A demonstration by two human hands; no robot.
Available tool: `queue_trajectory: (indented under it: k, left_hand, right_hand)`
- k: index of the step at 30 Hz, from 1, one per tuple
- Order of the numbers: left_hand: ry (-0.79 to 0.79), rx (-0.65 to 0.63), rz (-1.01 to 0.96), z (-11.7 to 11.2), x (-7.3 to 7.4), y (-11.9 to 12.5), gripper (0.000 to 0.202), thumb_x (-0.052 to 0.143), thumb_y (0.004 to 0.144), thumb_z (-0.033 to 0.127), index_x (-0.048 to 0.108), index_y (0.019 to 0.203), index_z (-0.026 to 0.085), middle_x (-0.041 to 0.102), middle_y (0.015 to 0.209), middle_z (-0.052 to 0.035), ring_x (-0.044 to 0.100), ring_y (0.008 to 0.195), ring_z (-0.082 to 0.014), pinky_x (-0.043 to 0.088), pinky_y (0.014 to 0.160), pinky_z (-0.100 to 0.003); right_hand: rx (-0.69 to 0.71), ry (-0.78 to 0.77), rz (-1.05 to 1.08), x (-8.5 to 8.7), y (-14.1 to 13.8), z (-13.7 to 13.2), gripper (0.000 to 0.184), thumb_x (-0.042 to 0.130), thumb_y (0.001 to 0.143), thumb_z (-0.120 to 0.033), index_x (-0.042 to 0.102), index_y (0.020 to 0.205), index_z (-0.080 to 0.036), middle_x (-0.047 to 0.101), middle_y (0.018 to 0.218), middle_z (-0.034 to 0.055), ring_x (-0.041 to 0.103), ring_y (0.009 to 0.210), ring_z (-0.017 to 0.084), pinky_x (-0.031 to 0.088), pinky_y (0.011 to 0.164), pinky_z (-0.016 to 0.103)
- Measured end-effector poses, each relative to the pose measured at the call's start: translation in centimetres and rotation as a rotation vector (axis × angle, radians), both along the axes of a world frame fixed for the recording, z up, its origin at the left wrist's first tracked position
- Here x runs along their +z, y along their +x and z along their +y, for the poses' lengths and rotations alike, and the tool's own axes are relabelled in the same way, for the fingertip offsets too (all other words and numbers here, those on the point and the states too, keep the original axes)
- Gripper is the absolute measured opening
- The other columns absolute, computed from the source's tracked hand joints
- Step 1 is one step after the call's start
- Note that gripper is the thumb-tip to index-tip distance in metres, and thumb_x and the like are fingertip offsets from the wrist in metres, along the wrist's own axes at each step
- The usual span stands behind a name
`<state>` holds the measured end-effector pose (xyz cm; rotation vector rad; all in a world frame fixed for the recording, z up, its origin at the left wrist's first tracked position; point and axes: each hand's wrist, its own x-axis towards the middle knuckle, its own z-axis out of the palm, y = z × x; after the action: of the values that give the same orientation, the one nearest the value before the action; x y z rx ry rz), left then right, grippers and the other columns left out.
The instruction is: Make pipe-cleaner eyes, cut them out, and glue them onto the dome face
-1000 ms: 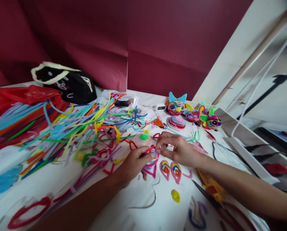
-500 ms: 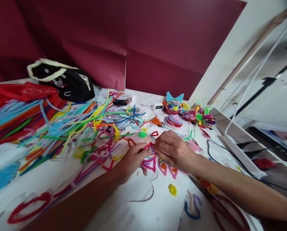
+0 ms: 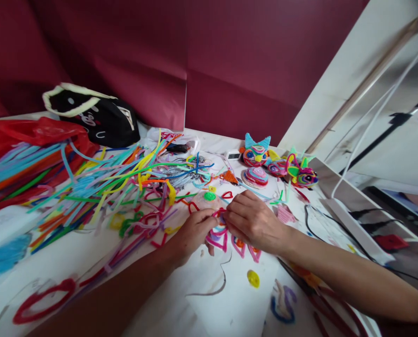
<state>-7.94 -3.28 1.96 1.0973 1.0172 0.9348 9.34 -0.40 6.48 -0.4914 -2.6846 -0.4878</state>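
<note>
My left hand (image 3: 191, 234) and my right hand (image 3: 253, 222) meet over the white table (image 3: 230, 309), both pinching a small teardrop shape coiled from pink, purple and blue pipe cleaner (image 3: 218, 234). The fingertips of the two hands touch at its top. Two more teardrop coils (image 3: 245, 248) lie partly under my right hand. A green disc (image 3: 209, 196) lies just beyond the hands.
A big heap of loose pipe cleaners (image 3: 89, 187) covers the left, by a red bag (image 3: 26, 135) and a black pouch (image 3: 96, 119). Finished animal heads (image 3: 256, 154) stand at the back right. A yellow coil (image 3: 253, 278) and a grey strand (image 3: 216, 288) lie near me.
My right hand has slid left and down, now covering the two teardrop coils that lay in the open. Both hands keep pinching the same coil.
</note>
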Motion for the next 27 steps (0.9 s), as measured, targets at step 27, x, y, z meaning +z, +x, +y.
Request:
queue_trajectory:
  k: [27]
  left_hand:
    - [-0.035,-0.008,-0.070,0.4,0.3,-0.3,0.018,0.064,0.076,0.034,0.060,0.078,0.016,0.047,0.070,0.0022,0.048,0.053,-0.0088,0.050,0.039,-0.021]
  right_hand:
    - [-0.198,-1.040,0.669,-0.2,1.3,0.8,0.004,0.062,0.072,-0.013,0.064,0.072,-0.016,0.061,0.070,-0.0002,0.053,0.067,0.011,0.044,0.067,0.025]
